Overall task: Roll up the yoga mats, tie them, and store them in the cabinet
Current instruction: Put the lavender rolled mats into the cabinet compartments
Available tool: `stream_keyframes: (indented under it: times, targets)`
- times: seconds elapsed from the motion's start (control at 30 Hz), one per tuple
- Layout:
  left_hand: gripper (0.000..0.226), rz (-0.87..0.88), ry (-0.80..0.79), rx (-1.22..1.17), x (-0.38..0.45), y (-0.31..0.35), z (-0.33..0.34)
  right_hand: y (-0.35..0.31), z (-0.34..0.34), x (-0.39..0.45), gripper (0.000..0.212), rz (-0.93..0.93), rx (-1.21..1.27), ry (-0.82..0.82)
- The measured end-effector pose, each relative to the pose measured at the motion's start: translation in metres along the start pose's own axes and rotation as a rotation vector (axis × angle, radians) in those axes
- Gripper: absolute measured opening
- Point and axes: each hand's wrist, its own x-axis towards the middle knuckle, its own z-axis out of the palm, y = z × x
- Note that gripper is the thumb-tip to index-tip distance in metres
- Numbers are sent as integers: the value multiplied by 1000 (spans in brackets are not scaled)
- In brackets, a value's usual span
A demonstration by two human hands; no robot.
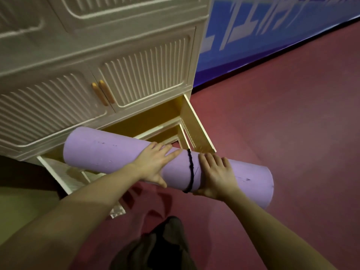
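A rolled purple yoga mat (109, 151) lies across the middle of the head view, its left end over the open bottom compartment (148, 115) of the cream cabinet (120, 63). A black braided cord (191, 168) is tied around the roll. My left hand (155, 164) grips the roll just left of the cord, fingers spread over the top and thumb below. On the other side of the cord my right hand (218, 176) holds the mat the same way. The mat's right end (266, 188) sticks out over the floor.
The bottom compartment's right door (196, 123) and left door (58, 176) stand swung open. The double doors above, with orange handles (103, 93), are closed. Red floor (282, 114) stretches to the right, a blue banner (253, 36) lines the wall. My leg (155, 244) shows below.
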Motion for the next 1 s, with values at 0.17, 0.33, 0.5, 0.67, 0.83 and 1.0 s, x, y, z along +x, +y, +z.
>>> stream_keyframes:
  times: [0.17,0.33,0.5,0.67,0.83,1.0]
  targets:
    - [127,73,132,2,9,1,31,1,31,-3,110,12,23,7]
    - [126,105,84,-57,13,11,59,-3,57,-18,112,45,0,26]
    - [123,101,68,-8,20,11,94,-12,93,-19,112,67,-8,65]
    - [124,138,222,68,29,-11,130,-32,133,2,111,101,-11,135]
    - [127,132,345,122,37,-29,169,-41,174,31,110,93,-18,229]
    - [125,57,460,156,46,-39,204,-33,209,59,110,44,-68,343]
